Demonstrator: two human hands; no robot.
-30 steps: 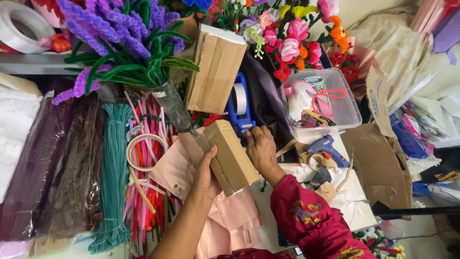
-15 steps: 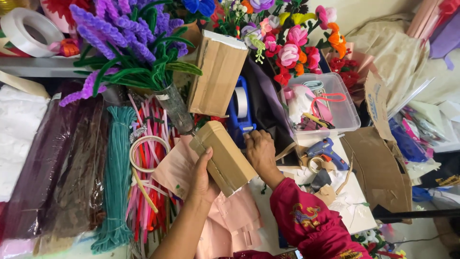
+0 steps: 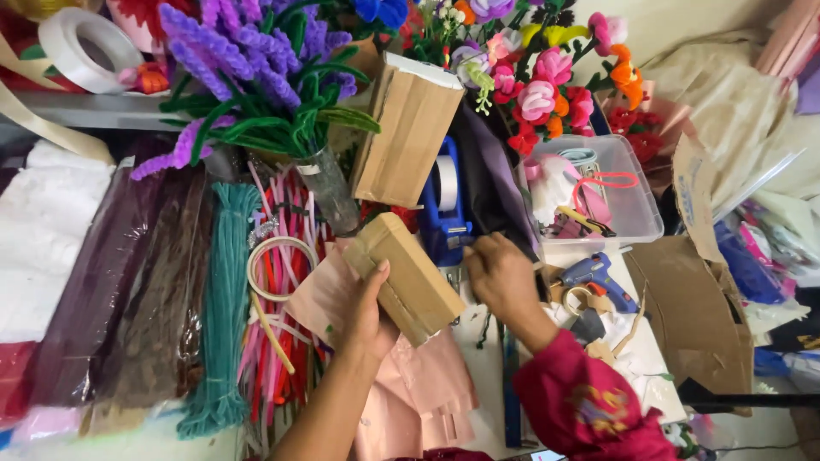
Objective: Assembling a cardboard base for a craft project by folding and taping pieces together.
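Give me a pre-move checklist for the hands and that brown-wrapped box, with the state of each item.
1. Left hand grips the brown-wrapped box: ok, fingers wrap its side.
2. Box lifted off the pink paper: ok.
3. Right hand empty: cannot tell, fingertips hidden.
4. Blue tape dispenser close to the right hand: ok.
5. Blue glue gun away from both hands: ok.
6. Wrapping closed at the box's ends: cannot tell.

Two brown boxes [image 3: 403, 273]; one glue gun [image 3: 598, 277].
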